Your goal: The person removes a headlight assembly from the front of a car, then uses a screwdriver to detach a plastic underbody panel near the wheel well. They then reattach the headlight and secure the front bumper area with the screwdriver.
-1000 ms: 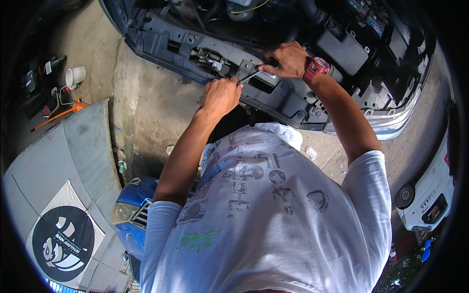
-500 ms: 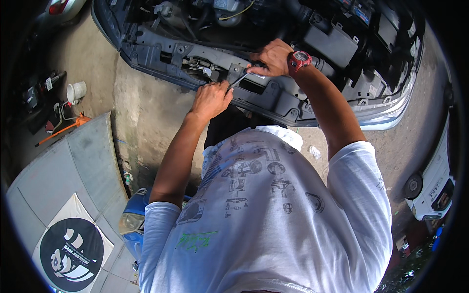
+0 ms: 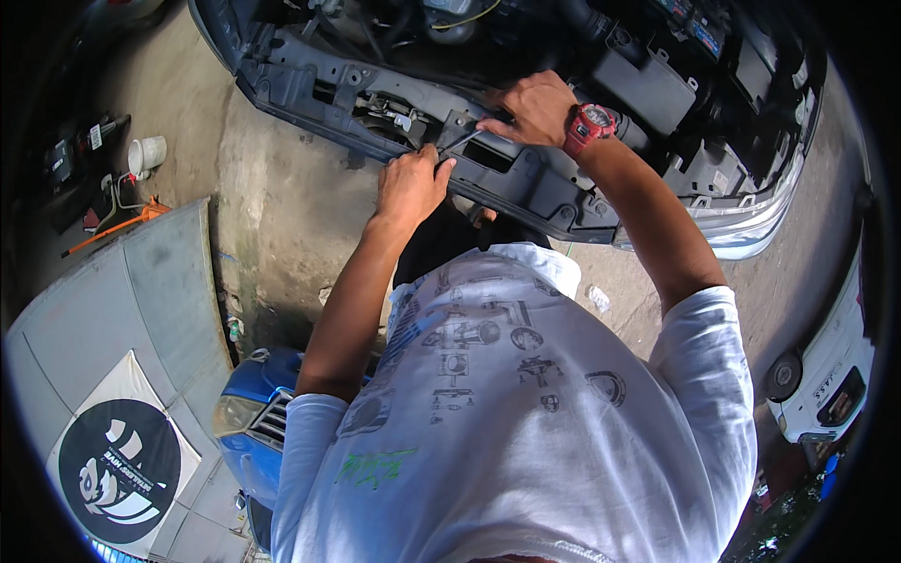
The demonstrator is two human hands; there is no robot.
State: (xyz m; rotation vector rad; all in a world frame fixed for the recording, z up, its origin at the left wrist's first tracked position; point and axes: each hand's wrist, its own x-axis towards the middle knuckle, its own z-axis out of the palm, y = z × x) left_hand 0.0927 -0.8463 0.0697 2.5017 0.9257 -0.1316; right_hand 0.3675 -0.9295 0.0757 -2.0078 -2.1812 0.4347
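Both my hands are over the front crossmember (image 3: pixel 310 68) of a car with its engine bay exposed. A slim metal hand tool (image 3: pixel 463 142) slants between them; its exact kind does not show. Its near end meets the curled fingers and thumb of my left hand (image 3: pixel 411 186), closed at the car's front edge. My right hand (image 3: pixel 537 108), below a red wristwatch (image 3: pixel 593 123), is closed with its thumb along the tool's far end. Most of that grip is hidden by the hand. Left of the tool, the hood latch (image 3: pixel 399 120) sits in an opening of the crossmember.
A black battery (image 3: pixel 694 36) and a black box (image 3: pixel 643 89) fill the bay's right side. Behind me at left are a grey panel (image 3: pixel 169 281) and a blue vehicle (image 3: pixel 258 422). A white bucket (image 3: pixel 145 156) stands far left; a white car (image 3: pixel 826 375) is at right.
The view has shifted slightly, so the car appears a little further right. My right hand has moved slightly right with its wrist turned, and the tool lies at a flatter slant.
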